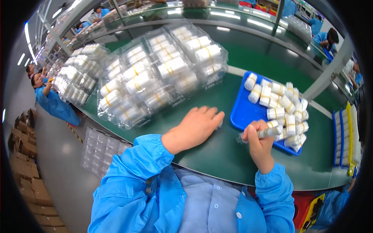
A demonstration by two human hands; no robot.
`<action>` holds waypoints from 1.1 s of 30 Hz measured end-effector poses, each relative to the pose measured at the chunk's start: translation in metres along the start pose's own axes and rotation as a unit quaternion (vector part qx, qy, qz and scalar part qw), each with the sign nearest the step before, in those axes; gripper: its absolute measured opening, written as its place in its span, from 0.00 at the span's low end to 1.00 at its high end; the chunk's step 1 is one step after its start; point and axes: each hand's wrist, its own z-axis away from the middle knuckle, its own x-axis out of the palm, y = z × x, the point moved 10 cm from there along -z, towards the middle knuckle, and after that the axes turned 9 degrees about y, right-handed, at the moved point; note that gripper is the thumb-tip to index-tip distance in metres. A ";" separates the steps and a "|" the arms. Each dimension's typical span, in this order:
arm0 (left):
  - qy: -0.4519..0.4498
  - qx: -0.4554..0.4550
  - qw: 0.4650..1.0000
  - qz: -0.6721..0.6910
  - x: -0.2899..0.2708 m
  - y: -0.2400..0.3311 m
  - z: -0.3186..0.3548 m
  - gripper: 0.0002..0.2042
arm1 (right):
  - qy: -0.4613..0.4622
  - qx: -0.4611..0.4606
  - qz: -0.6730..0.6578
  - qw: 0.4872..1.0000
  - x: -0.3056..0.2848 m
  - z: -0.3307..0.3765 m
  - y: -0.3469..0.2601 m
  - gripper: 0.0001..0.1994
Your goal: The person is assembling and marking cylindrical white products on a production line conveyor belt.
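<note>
My left hand (pixel 197 127) lies palm down over the green tabletop, fingers stretched forward and slightly blurred. Something small and greyish shows by its fingertips, too little to identify. My right hand (pixel 259 145) is closed around a slim pale cylinder (pixel 268 132) with a clear end sticking out on the left, held over the near edge of a blue tray (pixel 237 112). White rolls with yellow bands (pixel 286 104) lie heaped in that tray. To the left, stacked clear plastic trays (pixel 171 101) hold more banded white rolls (pixel 140 81).
Another stack of filled clear trays (pixel 75 75) stands at the far left, near a co-worker (pixel 56 101) in blue. Unfilled clear trays (pixel 101 149) sit below the table edge. A metal post (pixel 330 66) rises at right, beside blue and yellow racks (pixel 347 136). Cardboard boxes (pixel 29 171) line the floor.
</note>
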 end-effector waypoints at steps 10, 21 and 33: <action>0.120 -0.057 0.990 -0.039 -0.154 -0.021 -0.025 0.18 | -0.013 0.021 0.004 1.000 0.004 0.004 0.001 0.10; -0.045 -0.122 0.973 -0.192 -0.143 -0.194 -0.167 0.28 | -0.004 0.012 -0.028 1.000 0.003 0.002 -0.003 0.09; -0.015 -0.182 0.948 -0.261 -0.147 -0.244 -0.195 0.22 | -0.014 -0.035 0.014 0.999 -0.002 0.000 -0.015 0.09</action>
